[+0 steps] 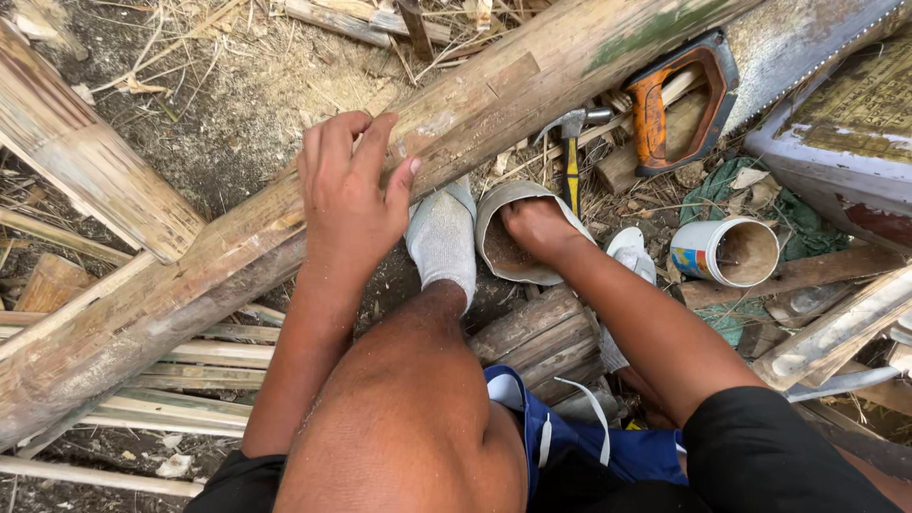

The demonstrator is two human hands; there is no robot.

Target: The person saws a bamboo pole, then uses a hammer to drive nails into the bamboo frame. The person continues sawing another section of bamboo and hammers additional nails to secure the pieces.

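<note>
A thick split bamboo pole point(190, 275) runs diagonally from lower left to upper right. My left hand point(347, 195) rests on top of it, fingers spread and pressing on the wood near a lighter patch. A foot in a grey sock point(445, 237) braces under the pole just right of that hand. My right hand point(534, 228) reaches into a dented grey metal can point(508, 195) lying on its side; the fingers are hidden inside it, so what they hold cannot be seen.
A hammer point(571, 142) with a yellow-striped handle lies behind the can. A hand saw with an orange handle point(665, 114) sits at upper right. A white cup point(727, 252) holds nails. Bamboo strips point(190, 366) and scraps litter the dirt ground.
</note>
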